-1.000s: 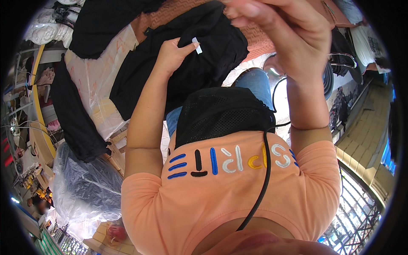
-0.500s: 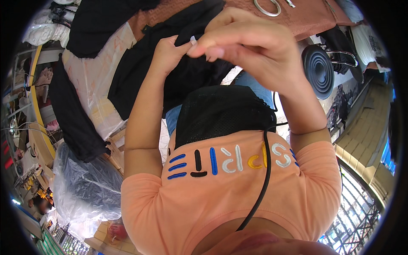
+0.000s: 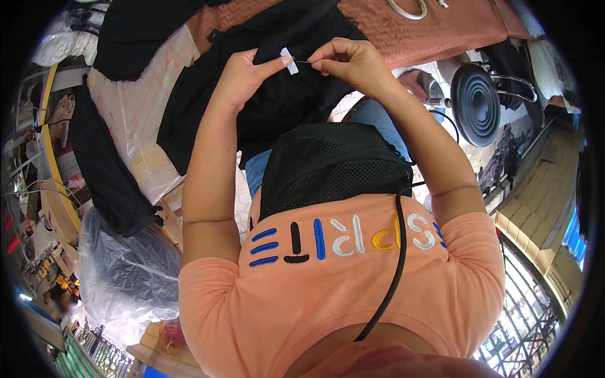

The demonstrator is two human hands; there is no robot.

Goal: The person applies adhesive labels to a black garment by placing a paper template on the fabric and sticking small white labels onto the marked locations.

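A black garment (image 3: 265, 107) lies spread over my lap and the work surface ahead of me. My left hand (image 3: 242, 79) pinches its cloth together with a small white label (image 3: 292, 68), the thumb pressing on the label. Close by on the right, my right hand (image 3: 353, 63) is closed in a pinch on a thin needle (image 3: 303, 61). The needle points left and reaches the label's edge. Whether a thread runs from it I cannot tell.
Rust-brown patterned cloth (image 3: 435, 41) covers the surface at the far right, with a white ring (image 3: 417, 14) on it. A black ribbed disc (image 3: 477, 104) stands at right. More black garments (image 3: 135, 44) and clear plastic (image 3: 129, 271) lie at left.
My right hand has come down from its raised place near the camera and moved away from me, to the label. The left hand keeps its hold on the label and garment.
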